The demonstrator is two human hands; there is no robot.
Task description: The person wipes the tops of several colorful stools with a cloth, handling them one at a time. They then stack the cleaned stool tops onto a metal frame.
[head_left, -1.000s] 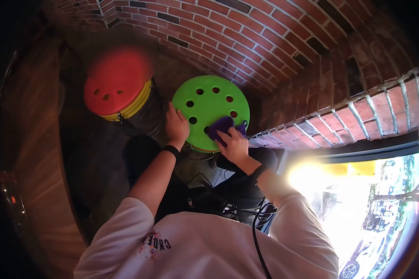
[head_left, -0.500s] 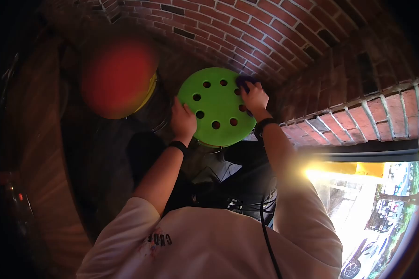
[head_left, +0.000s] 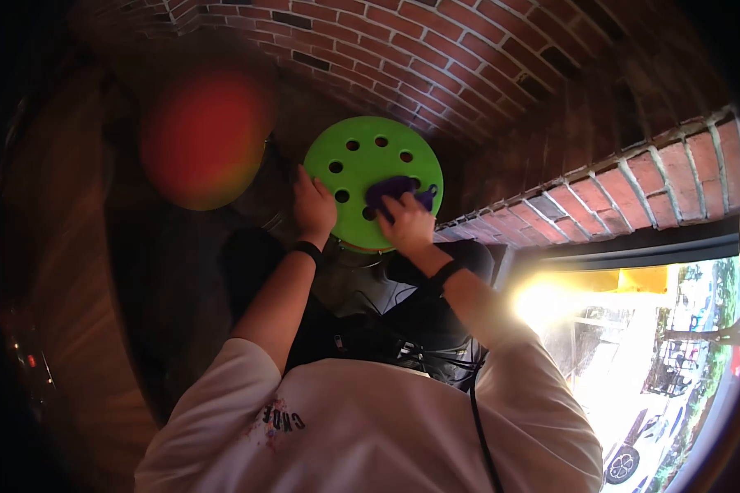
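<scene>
A round green stool seat with a ring of dark holes lies before me, close to the brick wall. My left hand grips its left rim, fingers along the edge and thumb near the top. Pressed onto the lower right of the seat is a purple cloth, bunched under the fingers of my right hand. The cloth covers some of the holes. Below the seat, the stool's base is mostly hidden in shadow.
A blurred red round seat with a yellowish lower edge stands to the left. The brick wall curves behind and right, above a bright window. A wooden surface runs along the left. A black cable hangs over my shirt.
My right hand has slid the purple cloth from the upper right edge of the green seat down and inward. My left hand stays on the left rim.
</scene>
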